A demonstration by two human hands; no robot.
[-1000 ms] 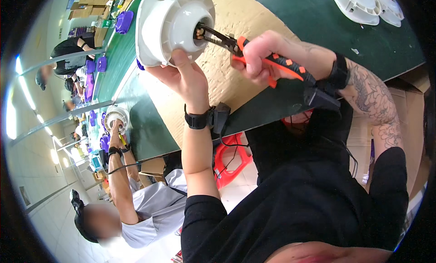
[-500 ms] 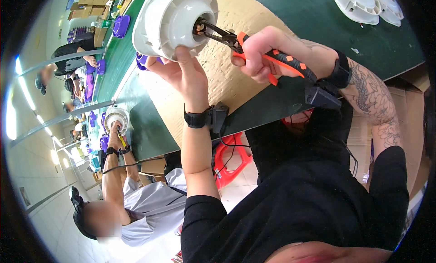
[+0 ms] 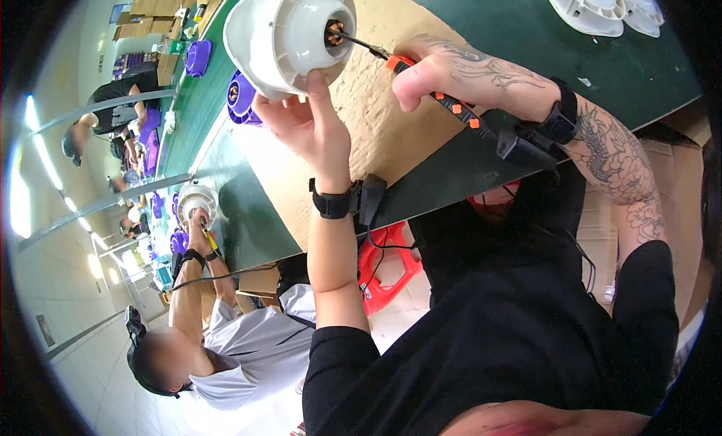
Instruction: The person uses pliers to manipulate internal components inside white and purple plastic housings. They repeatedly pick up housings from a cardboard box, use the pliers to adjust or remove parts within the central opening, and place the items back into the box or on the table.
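My left hand (image 3: 320, 131) is closed on the rim of a white round plastic housing (image 3: 297, 48), tilted so that its hollow side faces right. Copper-coloured contacts (image 3: 335, 34) sit in the dark hole at its centre. In my right hand (image 3: 429, 71) is a pair of pliers (image 3: 453, 109) with black and orange handles. Their jaws are seen edge-on, and the tip reaches the contacts; whether it grips one I cannot tell. Partly behind the housing and my left hand is a purple round part (image 3: 241, 97).
Beneath my hands a cardboard sheet (image 3: 383, 135) covers part of the green table (image 3: 519, 22). More white housings (image 3: 590, 7) lie at the far right. On the left, a co-worker (image 3: 256, 346) works on another white housing (image 3: 198, 201). A red stool (image 3: 395, 274) stands below the table edge.
My right hand has turned the pliers from flat to edge-on. The housing has shifted slightly up and tilted in my left hand, uncovering more of the purple part.
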